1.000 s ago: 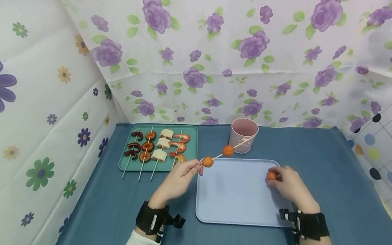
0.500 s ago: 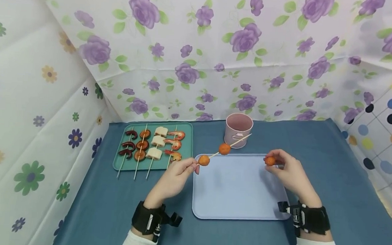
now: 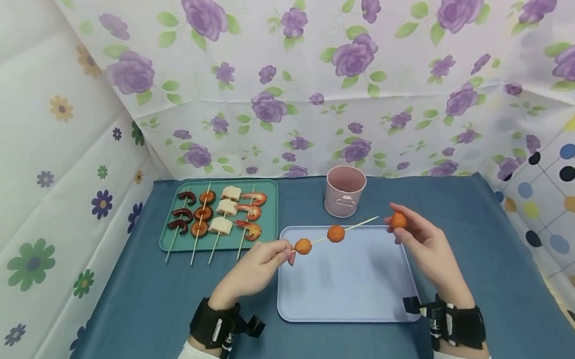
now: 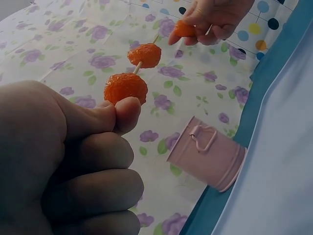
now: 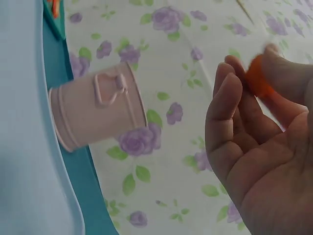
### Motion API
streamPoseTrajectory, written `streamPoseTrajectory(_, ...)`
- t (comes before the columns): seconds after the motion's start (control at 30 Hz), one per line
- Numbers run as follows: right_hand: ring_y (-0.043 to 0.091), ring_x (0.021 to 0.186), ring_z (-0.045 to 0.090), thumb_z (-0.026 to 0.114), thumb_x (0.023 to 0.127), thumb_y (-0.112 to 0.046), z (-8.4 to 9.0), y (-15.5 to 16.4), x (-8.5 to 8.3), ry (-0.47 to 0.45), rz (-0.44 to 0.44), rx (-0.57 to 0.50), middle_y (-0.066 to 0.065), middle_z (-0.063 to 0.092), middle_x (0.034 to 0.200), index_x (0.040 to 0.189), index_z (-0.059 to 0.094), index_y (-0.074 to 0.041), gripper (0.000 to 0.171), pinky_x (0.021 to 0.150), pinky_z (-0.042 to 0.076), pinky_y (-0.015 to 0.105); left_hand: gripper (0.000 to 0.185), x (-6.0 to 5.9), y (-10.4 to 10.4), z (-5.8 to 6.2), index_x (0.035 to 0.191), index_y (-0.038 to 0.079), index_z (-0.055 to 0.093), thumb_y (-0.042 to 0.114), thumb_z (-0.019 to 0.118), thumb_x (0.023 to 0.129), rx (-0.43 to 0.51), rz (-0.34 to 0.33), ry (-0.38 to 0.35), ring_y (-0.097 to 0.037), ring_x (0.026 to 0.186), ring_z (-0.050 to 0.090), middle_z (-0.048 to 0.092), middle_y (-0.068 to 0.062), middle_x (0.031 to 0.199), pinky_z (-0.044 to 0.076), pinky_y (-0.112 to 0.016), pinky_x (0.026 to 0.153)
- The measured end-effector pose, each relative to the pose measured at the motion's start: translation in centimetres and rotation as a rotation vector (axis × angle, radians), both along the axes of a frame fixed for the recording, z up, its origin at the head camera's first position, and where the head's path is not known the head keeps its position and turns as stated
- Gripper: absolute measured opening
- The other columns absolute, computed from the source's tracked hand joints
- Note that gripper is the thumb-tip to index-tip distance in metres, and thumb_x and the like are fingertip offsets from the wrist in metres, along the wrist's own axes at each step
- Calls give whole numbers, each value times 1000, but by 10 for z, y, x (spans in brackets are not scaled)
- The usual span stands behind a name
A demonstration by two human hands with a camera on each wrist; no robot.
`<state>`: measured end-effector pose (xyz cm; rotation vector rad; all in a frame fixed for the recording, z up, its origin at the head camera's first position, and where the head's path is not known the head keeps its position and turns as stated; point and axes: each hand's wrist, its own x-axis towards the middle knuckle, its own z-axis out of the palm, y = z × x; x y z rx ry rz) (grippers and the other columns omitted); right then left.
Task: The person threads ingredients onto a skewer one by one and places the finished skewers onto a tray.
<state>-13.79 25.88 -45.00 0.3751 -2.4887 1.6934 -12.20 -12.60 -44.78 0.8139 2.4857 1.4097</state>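
Observation:
My left hand (image 3: pixel 259 265) pinches the lower end of a thin wooden skewer (image 3: pixel 361 223) between thumb and forefinger. Two round orange balls are threaded on it: a near ball (image 3: pixel 303 246) right beside the fingertips and a far ball (image 3: pixel 335 233) farther along. The skewer slants up to the right above the pale blue tray (image 3: pixel 349 307), its pointed end bare. My right hand (image 3: pixel 423 243) holds a loose orange ball (image 3: pixel 399 220) between thumb and fingers, a little to the right of the skewer's tip. In the right wrist view the thumb covers part of this orange ball (image 5: pixel 258 77).
A green tray (image 3: pixel 272 211) at the back left bears several finished skewers, among them shrimp (image 3: pixel 250 212), white pieces (image 3: pixel 220 226), brown slices (image 3: pixel 200 228) and dark curled pieces (image 3: pixel 182 213). Behind the blue tray stands a pink bucket (image 3: pixel 343 196). Flowered cloth (image 3: pixel 274 65) hangs behind.
My right hand has lifted its orange ball from the blue tray's right side, up level with the skewer's tip. The skewer has tipped flatter, its point now aimed toward that ball.

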Motion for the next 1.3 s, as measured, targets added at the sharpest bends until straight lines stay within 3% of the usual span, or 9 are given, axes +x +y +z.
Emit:
streamPoseTrajectory(0.27,21,112,66,40,118,-15,0,-5,-1,-33,201,-278,13,66,131,158,46,-6,41,87,56,26,30,0,3,-1,97,15,67,24,46,117,-8,-19,1,-10,54,31,34,7,66,30,-29,59)
streamPoseTrajectory(0.47,21,110,67,41,118,-14,1,-9,-1,-72,220,-366,11,70,122,144,49,-8,28,85,55,27,30,0,4,0,97,16,67,23,47,117,-14,-23,1,-9,54,30,33,8,66,30,-29,58)
streamPoseTrajectory(0.63,20,107,67,46,117,-15,0,-10,0,-72,156,-341,8,72,114,136,52,-9,21,84,54,26,29,1,4,1,98,15,67,22,47,117,-19,-27,-6,-9,54,30,33,8,66,29,-29,58)
streamPoseTrajectory(0.9,17,105,68,62,111,-18,1,-10,2,-97,42,-250,4,75,115,139,59,-8,30,87,51,23,29,2,5,3,98,15,68,22,48,117,-15,-43,-12,-9,53,29,33,8,64,30,-29,57)
streamPoseTrajectory(1.3,14,108,72,68,108,-21,6,-13,3,-93,-4,-148,2,75,118,141,60,-6,37,91,55,21,29,2,7,4,98,16,68,21,47,117,-34,-31,-14,-9,53,30,34,8,65,30,-28,57)
